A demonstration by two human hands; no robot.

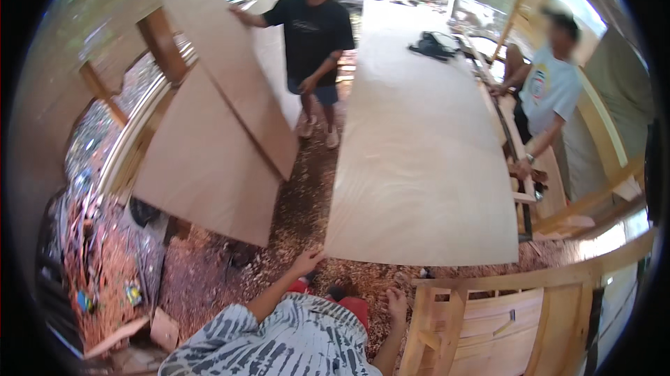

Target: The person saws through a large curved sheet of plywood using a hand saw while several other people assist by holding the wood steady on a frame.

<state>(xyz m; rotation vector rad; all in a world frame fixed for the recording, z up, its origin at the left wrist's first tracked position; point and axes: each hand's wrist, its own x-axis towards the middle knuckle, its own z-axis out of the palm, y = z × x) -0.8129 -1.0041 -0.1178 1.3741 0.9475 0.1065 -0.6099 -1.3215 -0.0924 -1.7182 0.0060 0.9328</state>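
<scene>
A large pale plywood sheet [426, 145] lies flat in front of me, long side running away. My left hand [307, 261] is at its near left corner, the fingers closed on the edge there. Beside my right hip hangs my right hand [396, 305], below the sheet's near edge, with loosely parted fingers and nothing in them. A small black bag [434, 46] rests on the far right part of the sheet.
Plywood panels [209, 159] lean on the left, where a person in black [310, 37] holds one. A person in white [548, 90] grips a wooden frame [513, 131] along the sheet's right side. A wooden panel frame [502, 327] stands near right; shavings [307, 187] cover the ground.
</scene>
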